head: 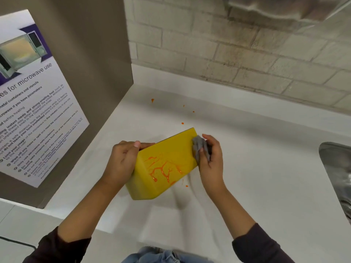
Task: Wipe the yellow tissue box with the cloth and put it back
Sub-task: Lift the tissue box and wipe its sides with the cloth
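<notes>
Broadly, a white tabletop [247,149] fills the scene, meeting a pale brick wall [237,50] along its far edge and a grey side panel at its left edge, where a microwave-use poster [34,103] is fixed. At the tabletop's right edge, part of a metal sink [338,171] shows.

Near the middle, closer to the left edge than the right, the yellow tissue box [165,166] is tilted, its lower near corner down at the tabletop; whether it touches cannot be told. It is a smooth, bright yellow block with rounded corners, and its broad upward face carries branching streaks of orange sauce [161,170] with drips running toward the near edge.

The left hand [121,164] clasps the box's left end, thumb over the top edge, its grip closed on the box. The right hand [210,158] has its grip closed around a bunched grey cloth [199,149], pressed against the box's far right corner.

Small orange spatters [152,100] dot the tabletop toward the far edge, and a few lie just beside the box's near side.
</notes>
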